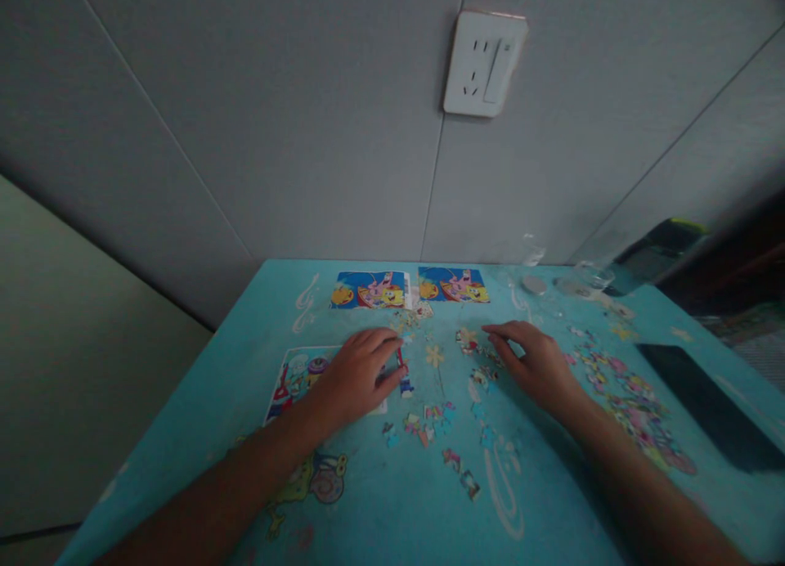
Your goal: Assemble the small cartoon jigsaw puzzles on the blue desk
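My left hand rests over the right side of a white-edged cartoon picture card. Its thumb and fingertips curl around a narrow red and blue strip of jigsaw puzzle pieces. My right hand hovers low over the table, thumb and index finger slightly apart, nothing visible between them. Just left of and below those fingertips lie loose puzzle pieces and a further cluster. Between my hands and nearer to me are more scattered pieces, with a separate piece closest to me.
Two blue cartoon cards lie at the table's back edge by the wall. A large heap of pieces spreads on the right, beside a dark flat slab. Clear containers stand back right on the blue tablecloth.
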Motion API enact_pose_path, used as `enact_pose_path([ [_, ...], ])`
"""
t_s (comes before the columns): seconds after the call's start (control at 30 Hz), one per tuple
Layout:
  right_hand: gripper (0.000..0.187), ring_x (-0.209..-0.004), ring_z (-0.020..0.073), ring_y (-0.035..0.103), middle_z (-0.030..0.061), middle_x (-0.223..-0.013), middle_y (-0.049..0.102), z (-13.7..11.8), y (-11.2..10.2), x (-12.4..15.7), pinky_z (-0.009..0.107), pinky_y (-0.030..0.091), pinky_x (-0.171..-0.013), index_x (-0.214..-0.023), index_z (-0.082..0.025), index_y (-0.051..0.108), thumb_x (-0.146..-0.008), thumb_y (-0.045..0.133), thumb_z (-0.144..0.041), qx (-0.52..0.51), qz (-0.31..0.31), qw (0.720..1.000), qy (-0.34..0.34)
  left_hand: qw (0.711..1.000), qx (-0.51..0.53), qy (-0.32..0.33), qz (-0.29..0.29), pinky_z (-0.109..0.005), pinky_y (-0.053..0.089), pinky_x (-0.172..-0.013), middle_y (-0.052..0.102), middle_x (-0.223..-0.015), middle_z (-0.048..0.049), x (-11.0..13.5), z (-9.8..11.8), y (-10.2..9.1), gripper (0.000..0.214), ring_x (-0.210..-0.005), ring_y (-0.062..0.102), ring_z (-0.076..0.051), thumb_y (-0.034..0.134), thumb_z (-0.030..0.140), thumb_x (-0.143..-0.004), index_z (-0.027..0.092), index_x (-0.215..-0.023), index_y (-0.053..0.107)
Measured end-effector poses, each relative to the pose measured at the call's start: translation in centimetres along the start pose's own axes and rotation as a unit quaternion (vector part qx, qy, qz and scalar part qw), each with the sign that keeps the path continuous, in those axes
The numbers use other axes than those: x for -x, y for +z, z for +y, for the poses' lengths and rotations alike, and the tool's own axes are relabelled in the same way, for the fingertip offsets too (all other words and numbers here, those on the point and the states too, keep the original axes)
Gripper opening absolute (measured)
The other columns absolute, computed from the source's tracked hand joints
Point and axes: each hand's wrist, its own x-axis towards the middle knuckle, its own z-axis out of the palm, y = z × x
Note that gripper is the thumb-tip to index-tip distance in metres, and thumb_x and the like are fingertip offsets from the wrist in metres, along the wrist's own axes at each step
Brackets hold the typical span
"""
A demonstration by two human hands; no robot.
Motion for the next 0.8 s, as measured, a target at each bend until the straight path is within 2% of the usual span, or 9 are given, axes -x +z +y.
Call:
enact_pose_path([
  [0.3,0.030,-0.090,0.0245,0.069,0.0089,-0.099,0.076,-0.62,0.30,0.29,0.039,0.052,-0.083,-0.115,-0.020,0.073,-0.099,0.049,-0.028,0.009,0.002,1.000,-0.009,1.000,0.001,-0.011,-0.005,-0.047,0.046,-0.108,0.061,-0.131,-0.0103,0.04,0.08,-0.33,0.039,-0.122,0.057,-0.025,0.060,0.037,-0.097,0.020,-0.132,0.059],
  [0.8,0.030,-0.094,0.0248,0.070,0.0071,-0.105,0.076,-0.55,1.03,0.58,0.040,0.054,-0.084,-0.118,-0.022,0.072,-0.100,0.050,-0.030,-0.005,-0.044,0.999,-0.003,0.999,-0.044,0.018,-0.008,-0.045,0.047,-0.108,0.062,-0.131,-0.0115,-0.02,0.18,-0.55,0.039,-0.123,0.057,-0.025,0.056,0.039,-0.100,0.018,-0.132,0.059],
])
